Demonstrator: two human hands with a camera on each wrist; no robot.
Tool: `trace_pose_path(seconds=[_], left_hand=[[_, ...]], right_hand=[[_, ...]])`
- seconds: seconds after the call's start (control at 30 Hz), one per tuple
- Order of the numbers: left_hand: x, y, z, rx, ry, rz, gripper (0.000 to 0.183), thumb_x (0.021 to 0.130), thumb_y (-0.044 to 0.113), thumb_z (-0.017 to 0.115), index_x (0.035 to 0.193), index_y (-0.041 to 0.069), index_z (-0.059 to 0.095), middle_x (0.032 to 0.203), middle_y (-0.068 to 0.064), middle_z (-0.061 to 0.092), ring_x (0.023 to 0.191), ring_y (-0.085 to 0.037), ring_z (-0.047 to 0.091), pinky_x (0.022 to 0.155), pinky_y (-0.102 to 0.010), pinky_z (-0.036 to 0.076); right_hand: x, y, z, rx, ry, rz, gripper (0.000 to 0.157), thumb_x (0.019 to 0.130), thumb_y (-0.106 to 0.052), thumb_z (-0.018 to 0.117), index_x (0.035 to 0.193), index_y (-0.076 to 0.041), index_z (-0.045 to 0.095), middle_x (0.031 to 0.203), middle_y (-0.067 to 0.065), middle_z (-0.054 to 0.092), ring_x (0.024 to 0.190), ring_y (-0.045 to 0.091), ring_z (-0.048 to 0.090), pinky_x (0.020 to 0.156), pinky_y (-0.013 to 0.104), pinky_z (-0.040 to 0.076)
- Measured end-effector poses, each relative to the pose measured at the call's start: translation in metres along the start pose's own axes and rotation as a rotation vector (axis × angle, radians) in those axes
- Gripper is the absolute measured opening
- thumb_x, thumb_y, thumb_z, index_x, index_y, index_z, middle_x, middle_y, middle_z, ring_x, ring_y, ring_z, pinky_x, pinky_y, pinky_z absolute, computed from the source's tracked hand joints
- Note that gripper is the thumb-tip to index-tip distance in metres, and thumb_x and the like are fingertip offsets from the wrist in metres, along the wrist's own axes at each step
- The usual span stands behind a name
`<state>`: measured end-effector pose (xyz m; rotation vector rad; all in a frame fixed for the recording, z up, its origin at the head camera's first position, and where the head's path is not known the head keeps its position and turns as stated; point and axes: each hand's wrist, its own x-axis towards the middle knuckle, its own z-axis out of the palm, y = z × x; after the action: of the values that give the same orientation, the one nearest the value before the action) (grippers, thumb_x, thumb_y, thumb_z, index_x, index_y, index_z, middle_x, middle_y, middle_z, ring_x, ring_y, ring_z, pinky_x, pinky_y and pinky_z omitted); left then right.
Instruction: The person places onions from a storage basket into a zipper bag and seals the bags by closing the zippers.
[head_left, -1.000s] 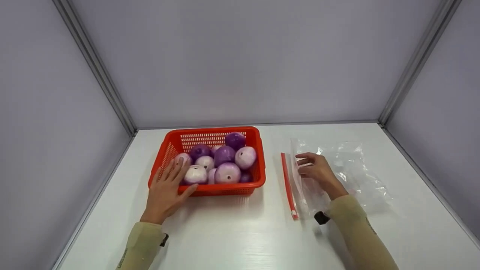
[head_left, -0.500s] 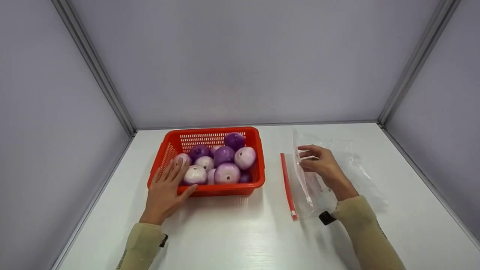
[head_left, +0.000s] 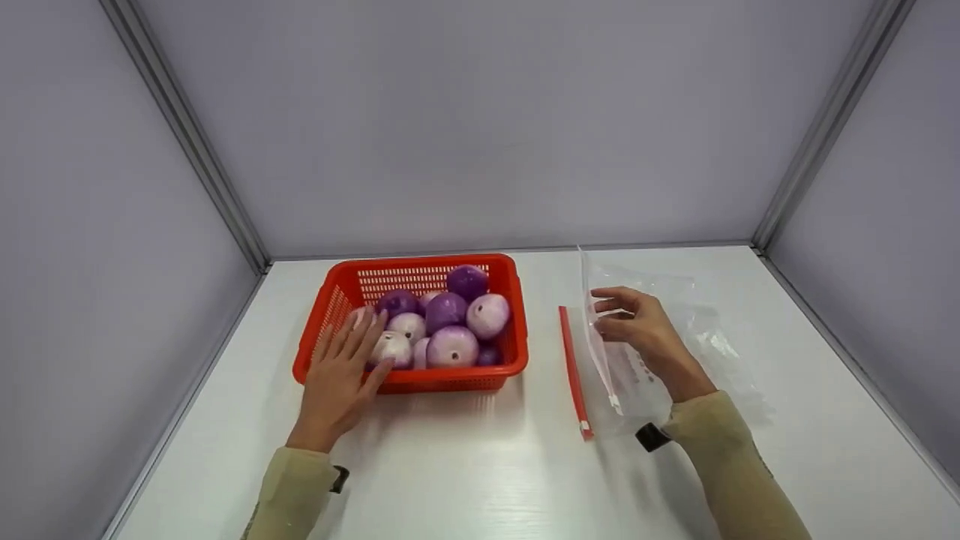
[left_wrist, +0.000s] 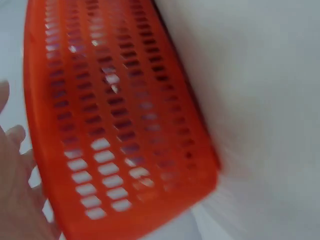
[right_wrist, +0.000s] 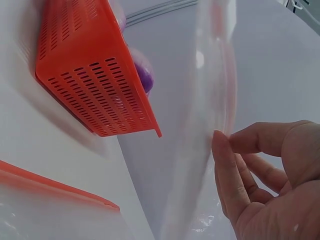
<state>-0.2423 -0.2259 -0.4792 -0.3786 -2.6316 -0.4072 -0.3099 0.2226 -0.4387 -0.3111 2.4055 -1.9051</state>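
A red plastic basket (head_left: 442, 382) holds several purple and white onions (head_left: 452, 347). My left hand (head_left: 335, 386) lies over the basket's front left corner, fingers spread and straight above the onions; whether they touch is hard to tell. The left wrist view shows the basket's slotted wall (left_wrist: 120, 110) and part of that hand (left_wrist: 17, 185). To the right, my right hand (head_left: 649, 337) pinches the whitish zip edge of a clear slider bag (head_left: 600, 352), holding it raised. Thumb and fingertips meet on the plastic (right_wrist: 200, 100) in the right wrist view.
Another clear bag's red zip strip (head_left: 574, 367) lies on the white table (head_left: 465, 480), between the basket and the raised bag. Grey panels (head_left: 480, 135) enclose the table at the back and both sides.
My right hand has lifted the whitish-edged bag upward, away from the red strip, which stays on the table. My left hand has shifted slightly right over the basket.
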Motion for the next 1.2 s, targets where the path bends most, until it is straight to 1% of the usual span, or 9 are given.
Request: trace_pose_path(seconds=[0.1,0.23,0.3,0.4,0.47,0.6,0.83,1.03,1.2], left_hand=[[0.011,0.032,0.001,-0.090,0.083,0.069,0.071,0.099,0.041,0.064,0.162,0.024,0.036,0.166,-0.001,0.039,0.155,-0.029,0.032,0.127,-0.057,0.022],[0.030,0.079,0.009,-0.351,0.122,0.111,0.062,0.099,0.032,0.069,0.157,0.022,0.047,0.151,-0.001,0.057,0.138,-0.026,0.051,0.119,-0.052,0.040],[0.040,0.100,0.016,-0.507,0.103,0.116,0.056,0.100,0.026,0.069,0.152,0.018,0.052,0.135,-0.005,0.066,0.122,-0.023,0.059,0.110,-0.047,0.050],[0.055,0.128,0.027,-0.667,0.024,0.116,0.050,0.101,0.023,0.067,0.148,0.013,0.054,0.118,-0.008,0.069,0.102,-0.020,0.066,0.096,-0.037,0.058],[0.064,0.144,0.034,-0.720,-0.030,0.103,0.048,0.102,0.023,0.067,0.146,0.010,0.055,0.107,-0.008,0.069,0.092,-0.017,0.065,0.087,-0.032,0.060],[0.080,0.169,0.045,-0.726,-0.109,0.023,0.044,0.104,0.028,0.064,0.143,0.008,0.057,0.102,-0.004,0.069,0.086,-0.013,0.064,0.084,-0.027,0.059],[0.090,0.191,0.058,-0.705,-0.154,-0.080,0.041,0.102,0.028,0.065,0.135,0.004,0.061,0.091,-0.006,0.073,0.075,-0.011,0.066,0.074,-0.025,0.058],[0.089,0.193,0.060,-0.812,-0.151,-0.123,0.030,0.099,0.012,0.065,0.127,0.000,0.062,0.082,-0.007,0.072,0.061,-0.006,0.063,0.059,-0.020,0.056],[0.089,0.192,0.059,-0.819,-0.125,-0.124,0.025,0.097,0.005,0.064,0.121,-0.001,0.064,0.081,-0.009,0.072,0.060,-0.005,0.061,0.057,-0.019,0.055]], right_hand=[[0.000,-0.001,0.002,0.000,0.000,-0.005,0.054,0.094,-0.003,0.071,0.146,-0.003,0.056,0.128,0.024,0.059,0.103,0.020,0.067,0.085,0.027,0.061],[0.001,-0.003,0.006,0.024,-0.003,-0.019,0.054,0.094,-0.001,0.071,0.145,-0.001,0.056,0.125,0.021,0.061,0.099,0.017,0.068,0.083,0.026,0.061],[0.001,-0.004,0.009,0.042,-0.009,-0.027,0.053,0.093,0.000,0.071,0.144,-0.001,0.056,0.121,0.019,0.062,0.096,0.016,0.068,0.082,0.027,0.062],[0.001,-0.006,0.015,0.055,-0.024,-0.038,0.053,0.092,0.001,0.071,0.143,0.000,0.057,0.118,0.016,0.063,0.094,0.015,0.069,0.080,0.028,0.062],[0.000,-0.008,0.018,0.054,-0.032,-0.041,0.053,0.092,0.000,0.072,0.143,-0.001,0.058,0.118,0.017,0.063,0.094,0.016,0.069,0.080,0.028,0.062],[-0.001,-0.010,0.026,0.052,-0.048,-0.040,0.053,0.092,-0.001,0.072,0.143,-0.001,0.058,0.119,0.017,0.064,0.096,0.017,0.069,0.080,0.029,0.062],[-0.001,-0.013,0.036,0.068,-0.075,-0.041,0.053,0.090,-0.001,0.072,0.142,0.000,0.059,0.117,0.018,0.064,0.093,0.018,0.068,0.079,0.029,0.061],[-0.002,-0.013,0.042,0.039,-0.085,-0.039,0.052,0.090,0.000,0.072,0.140,-0.001,0.061,0.121,0.022,0.063,0.096,0.021,0.067,0.079,0.030,0.061],[-0.001,-0.013,0.045,0.013,-0.078,-0.044,0.051,0.090,-0.001,0.070,0.140,-0.002,0.061,0.120,0.021,0.064,0.098,0.022,0.067,0.079,0.030,0.062]])
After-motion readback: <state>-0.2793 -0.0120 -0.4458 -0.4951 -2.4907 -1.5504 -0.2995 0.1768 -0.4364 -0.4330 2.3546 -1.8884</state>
